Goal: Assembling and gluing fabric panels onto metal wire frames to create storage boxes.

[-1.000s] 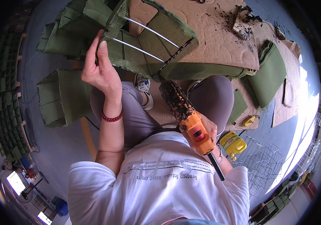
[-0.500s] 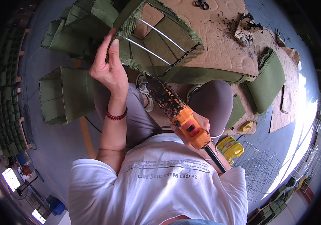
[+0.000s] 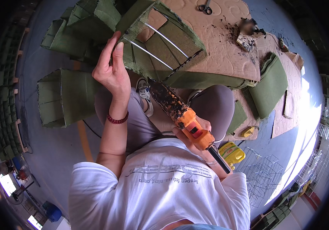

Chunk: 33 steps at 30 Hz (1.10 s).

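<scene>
My left hand (image 3: 112, 76) pinches the edge of a green fabric box (image 3: 133, 19) between thumb and fingers, holding it tilted up. Two bare metal rods cross the box's open side, and a line of black glue runs along its lower right edge. In my right hand (image 3: 185, 140) is an orange hot glue gun (image 3: 188, 115), its long front crusted with black. The gun's tip points up and left, close beneath the box's lower corner; whether it touches cannot be told. A black stick juts from the gun's rear.
Brown cardboard (image 3: 222, 46) lies ahead, bearing scissors (image 3: 205, 7) and a black-smeared block (image 3: 246, 42). Folded green fabric (image 3: 269, 90) rests at right, near a yellow container (image 3: 231, 153) and wire frames (image 3: 262, 172). More green boxes (image 3: 78, 96) stand at left.
The view has shifted slightly, so the surroundings sit a little differently. Both hands keep their holds, and the gun's tip stays by the box's lower corner.
</scene>
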### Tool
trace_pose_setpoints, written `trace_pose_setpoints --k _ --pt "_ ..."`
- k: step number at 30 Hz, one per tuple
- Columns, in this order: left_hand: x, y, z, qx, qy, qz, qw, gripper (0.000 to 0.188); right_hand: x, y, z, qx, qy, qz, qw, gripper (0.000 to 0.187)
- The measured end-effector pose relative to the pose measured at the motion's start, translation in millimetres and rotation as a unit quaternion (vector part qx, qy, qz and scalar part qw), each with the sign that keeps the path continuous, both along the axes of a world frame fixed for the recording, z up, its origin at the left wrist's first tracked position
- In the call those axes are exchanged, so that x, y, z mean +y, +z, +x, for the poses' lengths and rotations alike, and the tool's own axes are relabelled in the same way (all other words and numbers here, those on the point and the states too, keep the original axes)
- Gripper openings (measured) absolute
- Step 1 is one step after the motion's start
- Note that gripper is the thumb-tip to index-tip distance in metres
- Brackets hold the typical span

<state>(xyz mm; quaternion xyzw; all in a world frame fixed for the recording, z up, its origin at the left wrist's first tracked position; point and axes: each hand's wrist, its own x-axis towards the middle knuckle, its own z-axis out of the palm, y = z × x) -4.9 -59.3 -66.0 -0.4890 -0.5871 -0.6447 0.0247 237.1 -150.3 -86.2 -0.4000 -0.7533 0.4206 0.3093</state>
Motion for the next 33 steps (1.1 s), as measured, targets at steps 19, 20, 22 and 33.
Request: trace_pose_setpoints --k 19,20,22,33 --pt "31 23 -10 -0.013 -0.032 -0.028 0.999 0.018 68 31 76 0.376 -0.140 -0.101 0.910 0.044" --pt "39 26 -16 -0.025 -0.026 -0.019 0.999 0.018 86 26 90 0.385 -0.172 -0.091 0.902 0.046" --pt "58 32 -24 0.048 -0.068 -0.073 0.994 0.019 115 8 115 0.388 -0.206 -0.067 0.896 0.048" --pt "163 53 -36 0.052 -0.227 -0.139 0.962 0.026 234 -134 165 0.568 -0.319 -0.205 0.731 0.047"
